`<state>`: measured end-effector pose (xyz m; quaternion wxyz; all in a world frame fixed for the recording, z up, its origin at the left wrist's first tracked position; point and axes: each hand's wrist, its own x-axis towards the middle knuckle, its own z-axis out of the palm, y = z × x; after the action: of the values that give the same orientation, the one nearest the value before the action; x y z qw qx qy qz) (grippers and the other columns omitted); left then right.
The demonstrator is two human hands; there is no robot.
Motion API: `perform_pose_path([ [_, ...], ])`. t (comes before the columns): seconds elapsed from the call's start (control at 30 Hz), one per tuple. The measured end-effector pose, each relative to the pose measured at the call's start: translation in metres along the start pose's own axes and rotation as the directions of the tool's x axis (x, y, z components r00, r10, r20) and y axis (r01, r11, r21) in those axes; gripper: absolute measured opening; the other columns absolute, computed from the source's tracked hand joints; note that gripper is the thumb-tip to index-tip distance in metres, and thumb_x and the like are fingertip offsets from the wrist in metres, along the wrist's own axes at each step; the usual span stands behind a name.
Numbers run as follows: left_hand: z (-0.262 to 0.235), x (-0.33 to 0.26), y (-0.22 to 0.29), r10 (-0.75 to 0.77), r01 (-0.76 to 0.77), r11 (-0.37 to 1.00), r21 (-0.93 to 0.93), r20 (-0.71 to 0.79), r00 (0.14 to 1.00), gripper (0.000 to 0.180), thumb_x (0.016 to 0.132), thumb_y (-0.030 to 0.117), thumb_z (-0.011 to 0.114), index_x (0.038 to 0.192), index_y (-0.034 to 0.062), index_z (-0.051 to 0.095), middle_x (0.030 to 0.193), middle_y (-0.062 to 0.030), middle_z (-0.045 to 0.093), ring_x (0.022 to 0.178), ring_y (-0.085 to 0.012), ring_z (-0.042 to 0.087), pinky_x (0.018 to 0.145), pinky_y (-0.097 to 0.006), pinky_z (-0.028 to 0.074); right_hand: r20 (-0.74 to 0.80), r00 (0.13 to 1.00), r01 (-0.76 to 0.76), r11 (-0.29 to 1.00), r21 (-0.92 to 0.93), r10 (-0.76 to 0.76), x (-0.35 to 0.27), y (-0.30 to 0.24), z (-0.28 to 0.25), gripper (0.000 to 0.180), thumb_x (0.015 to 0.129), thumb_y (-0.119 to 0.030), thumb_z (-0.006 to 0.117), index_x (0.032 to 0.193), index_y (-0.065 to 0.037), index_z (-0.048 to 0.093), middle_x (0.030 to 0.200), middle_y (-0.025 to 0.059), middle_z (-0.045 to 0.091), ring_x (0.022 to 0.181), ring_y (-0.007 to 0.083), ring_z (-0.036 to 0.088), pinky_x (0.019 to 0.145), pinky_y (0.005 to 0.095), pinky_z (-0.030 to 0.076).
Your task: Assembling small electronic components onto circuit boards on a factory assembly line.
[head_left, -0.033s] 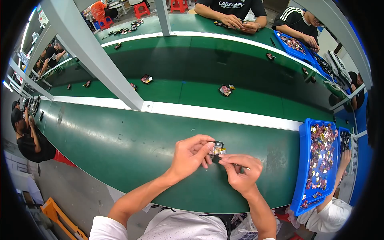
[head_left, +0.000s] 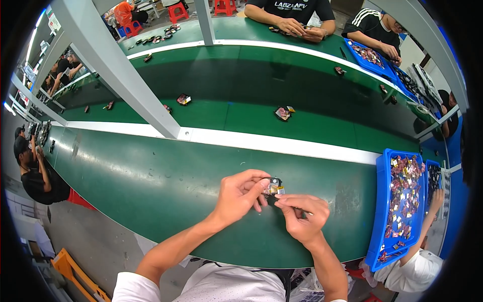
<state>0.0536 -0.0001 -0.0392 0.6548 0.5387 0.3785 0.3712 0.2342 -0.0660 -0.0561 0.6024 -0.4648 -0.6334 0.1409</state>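
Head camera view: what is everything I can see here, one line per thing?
green conveyor belt: one, dark green with white edge strips, curving across the whole view
grey frame post: one, slanting over the belt at upper left
small parts on belt: several, dark and mixed colours, scattered on the far lane
blue tray: one, full of small shiny pieces, right of the hands
other workers: several, seated around the belt edges
small component: one, black with gold, pinched between both hands
left hand: fingers holding the component
right hand: fingertips on the component's lower edge
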Motion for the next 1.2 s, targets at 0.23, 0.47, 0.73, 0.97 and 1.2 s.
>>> perform_pose_path([
  [0.23, 0.001, 0.0, -0.002, -0.003, 0.002, 0.999, 0.045, 0.015, 1.0, 0.022, 0.098, 0.0, 0.063, 0.119, -0.0082, 0.063, 0.099, -0.0134, 0.071, 0.073, -0.0157, 0.071, 0.052, -0.025, 0.059, 0.067, 0.969, 0.247, 0.947, -0.205, -0.238, -0.002, 0.001, 0.0, 0.027, 0.065, 0.008, 0.078, 0.086, -0.009, 0.076, 0.088, 0.0058, 0.078, 0.051, 0.0129, 0.061, 0.044, 0.0252, 0.036],
  [0.47, 0.013, -0.002, -0.003, 0.105, -0.085, 0.97, 0.229, -0.078, 0.991, 0.02, 0.097, -0.001, 0.064, 0.116, -0.0083, 0.064, 0.087, -0.0119, 0.071, 0.068, -0.0136, 0.07, 0.053, -0.026, 0.059, 0.089, 0.956, 0.294, 0.923, -0.249, -0.28, -0.002, 0.001, -0.001, 0.033, 0.058, 0.008, 0.075, 0.087, -0.008, 0.076, 0.092, 0.0044, 0.078, 0.049, 0.0136, 0.057, 0.044, 0.0258, 0.037],
  [0.73, 0.008, 0.008, -0.002, 0.168, -0.135, 0.941, 0.311, -0.08, 0.983, 0.016, 0.096, -0.003, 0.063, 0.111, -0.0101, 0.065, 0.083, -0.0125, 0.071, 0.065, -0.0155, 0.071, 0.053, -0.027, 0.06, 0.016, 0.983, 0.181, 0.977, -0.115, -0.181, 0.004, 0.002, -0.001, 0.019, 0.072, 0.005, 0.082, 0.085, -0.006, 0.073, 0.086, 0.0066, 0.078, 0.063, 0.0157, 0.072, 0.045, 0.025, 0.04],
  [0.97, -0.077, 0.118, 0.027, 0.276, -0.051, 0.859, 0.51, -0.375, 0.885, 0.016, 0.097, 0.005, 0.062, 0.101, -0.0099, 0.065, 0.074, -0.0122, 0.069, 0.06, -0.0195, 0.071, 0.053, -0.031, 0.059, -0.166, 0.977, 0.126, 0.99, -0.067, -0.135, 0.009, 0.004, -0.006, 0.021, 0.071, 0.006, 0.084, 0.086, -0.004, 0.073, 0.086, 0.0092, 0.078, 0.062, 0.0142, 0.071, 0.045, 0.0224, 0.04],
  [1.2, -0.112, 0.157, 0.035, 0.789, 0.142, 0.129, 0.981, -0.188, 0.585, 0.017, 0.089, 0.013, 0.067, 0.099, -0.0006, 0.069, 0.091, -0.017, 0.07, 0.081, -0.036, 0.07, 0.074, -0.046, 0.054, -0.101, 0.983, 0.139, 0.981, -0.135, -0.153, 0.006, 0.006, -0.005, 0.021, 0.071, 0.004, 0.084, 0.087, -0.005, 0.074, 0.087, 0.0078, 0.078, 0.057, 0.0134, 0.067, 0.047, 0.0226, 0.042],
])
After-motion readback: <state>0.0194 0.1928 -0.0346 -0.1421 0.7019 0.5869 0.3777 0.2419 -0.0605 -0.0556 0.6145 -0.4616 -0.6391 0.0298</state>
